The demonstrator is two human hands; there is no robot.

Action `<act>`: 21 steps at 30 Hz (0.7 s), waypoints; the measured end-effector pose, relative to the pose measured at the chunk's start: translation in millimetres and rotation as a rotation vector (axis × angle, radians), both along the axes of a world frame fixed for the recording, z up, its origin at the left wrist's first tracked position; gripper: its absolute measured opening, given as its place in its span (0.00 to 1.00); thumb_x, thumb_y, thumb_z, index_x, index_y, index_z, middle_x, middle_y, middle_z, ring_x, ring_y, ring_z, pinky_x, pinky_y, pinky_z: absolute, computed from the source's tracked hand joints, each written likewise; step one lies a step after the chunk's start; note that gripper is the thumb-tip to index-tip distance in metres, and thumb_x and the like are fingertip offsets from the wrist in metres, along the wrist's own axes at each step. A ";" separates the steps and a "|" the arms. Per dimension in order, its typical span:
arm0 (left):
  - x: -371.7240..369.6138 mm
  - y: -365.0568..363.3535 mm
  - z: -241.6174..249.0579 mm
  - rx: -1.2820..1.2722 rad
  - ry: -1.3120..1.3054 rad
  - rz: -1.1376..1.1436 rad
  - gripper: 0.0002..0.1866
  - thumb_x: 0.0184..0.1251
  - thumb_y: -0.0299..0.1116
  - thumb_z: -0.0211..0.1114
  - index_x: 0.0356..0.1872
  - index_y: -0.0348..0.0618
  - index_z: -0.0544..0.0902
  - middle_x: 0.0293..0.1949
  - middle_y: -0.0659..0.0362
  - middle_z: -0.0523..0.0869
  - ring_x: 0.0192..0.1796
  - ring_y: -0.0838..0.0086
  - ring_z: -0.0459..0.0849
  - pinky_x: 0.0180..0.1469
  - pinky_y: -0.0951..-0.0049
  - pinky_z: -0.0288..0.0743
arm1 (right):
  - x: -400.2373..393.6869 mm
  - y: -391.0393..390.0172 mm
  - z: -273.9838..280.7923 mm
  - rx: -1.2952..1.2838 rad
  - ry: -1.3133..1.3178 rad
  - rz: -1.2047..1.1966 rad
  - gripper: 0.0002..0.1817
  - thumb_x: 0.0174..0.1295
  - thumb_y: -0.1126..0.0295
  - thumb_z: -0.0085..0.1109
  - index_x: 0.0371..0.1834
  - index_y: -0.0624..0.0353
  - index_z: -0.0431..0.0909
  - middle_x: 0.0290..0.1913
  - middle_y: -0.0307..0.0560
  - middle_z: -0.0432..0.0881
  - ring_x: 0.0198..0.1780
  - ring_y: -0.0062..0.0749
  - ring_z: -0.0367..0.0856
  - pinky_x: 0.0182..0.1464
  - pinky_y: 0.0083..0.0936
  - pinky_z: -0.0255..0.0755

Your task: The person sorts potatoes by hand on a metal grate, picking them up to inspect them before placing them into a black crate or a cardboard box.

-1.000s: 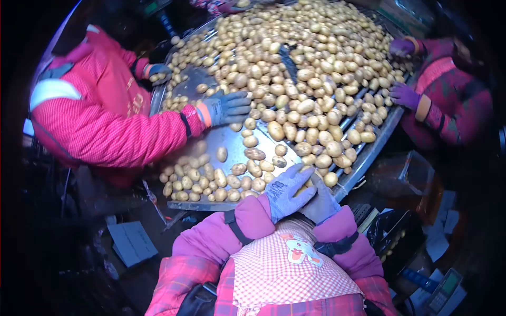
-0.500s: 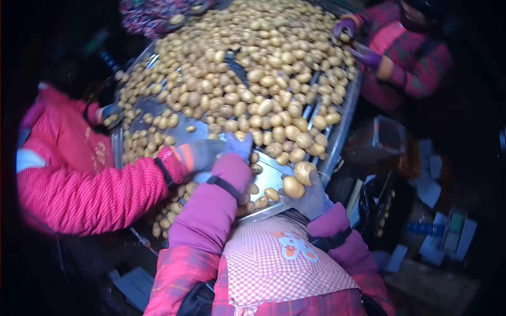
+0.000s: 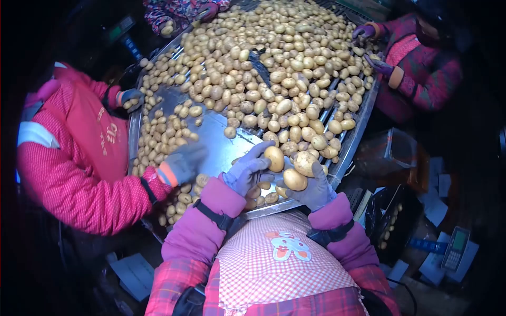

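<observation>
My left hand [image 3: 249,169], in a purple glove, is closed on a potato [image 3: 274,159] at its fingertips. Just beside it, my right hand [image 3: 315,190], in a pale purple-grey glove, holds two larger potatoes, a smooth one [image 3: 294,179] in front and a speckled one [image 3: 304,163] behind. Both hands are over the near edge of a metal sorting table [image 3: 224,142]. Below and between them, several small potatoes [image 3: 271,198] lie along the table's near rim, partly hidden by my left hand.
A large heap of potatoes [image 3: 295,68] covers the far table, with a dark strip [image 3: 259,66] on it. To the left, a co-worker's gloved hand [image 3: 184,162] is blurred. Other people work at the far left and right [image 3: 382,66]. A clear bin [image 3: 392,145] and scale [image 3: 456,247] stand right.
My left hand has come back from the heap toward my right hand, now with a potato. The co-worker's hand on the left has drawn away from my left arm. The view has shifted.
</observation>
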State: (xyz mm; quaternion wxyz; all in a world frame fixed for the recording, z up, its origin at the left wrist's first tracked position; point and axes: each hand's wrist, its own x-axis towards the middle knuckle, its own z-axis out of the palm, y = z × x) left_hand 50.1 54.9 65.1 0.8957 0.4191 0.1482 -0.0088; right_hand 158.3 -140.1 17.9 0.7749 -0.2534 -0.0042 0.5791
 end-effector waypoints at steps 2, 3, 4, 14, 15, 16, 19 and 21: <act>-4.4 -2.5 -7.7 0.048 0.004 0.006 0.38 0.65 0.39 0.60 0.75 0.42 0.57 0.60 0.48 0.75 0.61 0.60 0.79 0.63 0.61 0.76 | 1.3 2.4 7.7 0.056 -0.047 0.114 0.49 0.63 0.34 0.53 0.74 0.63 0.56 0.70 0.59 0.66 0.65 0.54 0.73 0.63 0.48 0.72; -5.1 -4.4 -11.1 0.112 0.004 -0.020 0.37 0.66 0.39 0.59 0.75 0.41 0.58 0.61 0.49 0.75 0.62 0.61 0.77 0.64 0.62 0.74 | 0.3 3.6 8.0 0.054 -0.044 0.117 0.49 0.63 0.34 0.53 0.74 0.63 0.56 0.70 0.59 0.66 0.65 0.54 0.73 0.63 0.48 0.72; -2.8 -8.4 -9.8 0.176 0.004 -0.051 0.37 0.67 0.39 0.59 0.75 0.41 0.58 0.61 0.49 0.75 0.63 0.62 0.76 0.64 0.62 0.73 | -1.1 5.0 7.7 0.036 -0.072 0.105 0.53 0.59 0.30 0.53 0.75 0.63 0.54 0.71 0.60 0.64 0.67 0.53 0.71 0.65 0.47 0.71; 44.2 -88.3 -29.5 0.814 -0.093 -0.093 0.25 0.76 0.39 0.56 0.66 0.34 0.70 0.61 0.48 0.76 0.65 0.62 0.74 0.63 0.64 0.74 | 21.0 -81.4 47.1 -0.050 -0.074 -0.173 0.45 0.54 0.33 0.58 0.67 0.53 0.66 0.55 0.50 0.79 0.49 0.41 0.84 0.41 0.30 0.82; 49.7 -97.1 -34.5 0.510 0.013 -0.014 0.25 0.74 0.39 0.59 0.65 0.33 0.70 0.61 0.47 0.77 0.64 0.60 0.77 0.63 0.63 0.74 | 26.8 -98.9 35.2 -0.027 -0.043 -0.204 0.44 0.54 0.32 0.59 0.66 0.51 0.66 0.54 0.49 0.80 0.46 0.43 0.85 0.37 0.29 0.82; 53.0 -105.6 -26.7 0.561 0.098 -0.028 0.26 0.72 0.38 0.61 0.65 0.33 0.71 0.61 0.43 0.76 0.62 0.55 0.77 0.63 0.61 0.74 | 30.9 -113.4 26.7 -0.087 -0.030 -0.280 0.43 0.54 0.29 0.57 0.67 0.45 0.67 0.54 0.49 0.80 0.42 0.44 0.87 0.31 0.29 0.82; 56.8 -107.2 -53.2 1.855 -0.815 0.075 0.28 0.65 0.32 0.65 0.65 0.32 0.71 0.60 0.33 0.74 0.59 0.41 0.76 0.63 0.52 0.70 | 46.0 -169.5 -2.2 -0.062 -0.048 -0.425 0.43 0.54 0.26 0.53 0.67 0.41 0.67 0.55 0.49 0.80 0.41 0.46 0.87 0.29 0.32 0.82; 34.0 -118.8 -65.9 1.653 -0.303 -0.070 0.30 0.62 0.31 0.64 0.66 0.34 0.71 0.59 0.31 0.73 0.58 0.38 0.75 0.63 0.48 0.69 | 44.1 -210.3 -10.2 -0.216 -0.023 -0.522 0.41 0.57 0.26 0.50 0.67 0.39 0.67 0.57 0.46 0.79 0.42 0.46 0.87 0.32 0.30 0.79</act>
